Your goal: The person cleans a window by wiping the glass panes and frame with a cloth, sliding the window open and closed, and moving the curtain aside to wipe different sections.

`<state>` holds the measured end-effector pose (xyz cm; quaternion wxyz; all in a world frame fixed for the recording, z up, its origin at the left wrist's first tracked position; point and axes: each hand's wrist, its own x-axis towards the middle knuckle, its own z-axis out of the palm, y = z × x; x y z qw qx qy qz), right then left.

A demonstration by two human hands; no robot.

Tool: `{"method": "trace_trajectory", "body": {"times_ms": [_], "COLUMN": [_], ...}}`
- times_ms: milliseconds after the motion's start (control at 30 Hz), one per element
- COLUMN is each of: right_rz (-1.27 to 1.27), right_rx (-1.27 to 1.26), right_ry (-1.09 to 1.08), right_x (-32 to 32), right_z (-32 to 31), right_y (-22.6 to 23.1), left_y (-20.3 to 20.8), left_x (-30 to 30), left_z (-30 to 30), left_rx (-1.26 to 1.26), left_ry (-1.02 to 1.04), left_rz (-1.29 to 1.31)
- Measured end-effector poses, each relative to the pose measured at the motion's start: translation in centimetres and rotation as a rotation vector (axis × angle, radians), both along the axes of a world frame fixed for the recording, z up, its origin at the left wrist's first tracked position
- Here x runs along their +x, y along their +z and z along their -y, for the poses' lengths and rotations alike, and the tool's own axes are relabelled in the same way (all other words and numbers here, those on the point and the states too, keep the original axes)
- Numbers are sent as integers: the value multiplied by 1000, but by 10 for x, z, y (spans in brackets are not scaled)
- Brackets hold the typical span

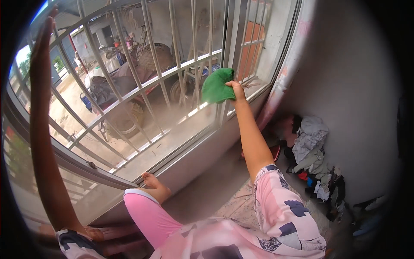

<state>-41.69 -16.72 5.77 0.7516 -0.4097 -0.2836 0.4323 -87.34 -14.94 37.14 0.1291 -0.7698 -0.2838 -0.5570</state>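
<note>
knee: a bent knee in pink trousers (pixel 148 216) rises from the lower edge, its bare foot (pixel 153 183) resting on the window sill (pixel 181 162).
left hand: the left hand (pixel 43 39) is raised flat against the window glass (pixel 129 108) at the upper left, fingers spread and holding nothing.
right hand: the right hand (pixel 235 88) reaches out to the pane, its grip pinched closed on the upper edge of the green cloth (pixel 217 86).
cloth, place: it is bunched against the glass near the right side of the window, in front of the metal bars (pixel 151 52) that stand outside.
cloth, handling: it looks soft, light and limp, folding over itself; probably easy to crumple and not fragile. A gathered handful, as taken now, should hold better than a single corner, which would let it droop.
clothes: a loose pile of clothes (pixel 312 149) in grey, white, red and blue lies on the floor by the wall (pixel 353 86) to the right.
packages, labels, signs: none can be made out indoors.
outside: a covered vehicle (pixel 125 82) stands in a dusty yard.
</note>
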Motion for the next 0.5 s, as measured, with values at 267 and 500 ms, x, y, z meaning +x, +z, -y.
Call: {"method": "trace_trajectory", "body": {"times_ms": [267, 500], "right_rz": [-532, -562], "right_rx": [153, -172], "right_ry": [494, 299], "right_x": [-153, -175], "right_z": [103, 165], "right_y": [9, -101], "left_y": [-298, -364], "left_x": [105, 90], "left_z": [91, 158], "left_rx": [-2010, -1915], "left_ry": [-975, -990], "left_rz": [782, 668]}}
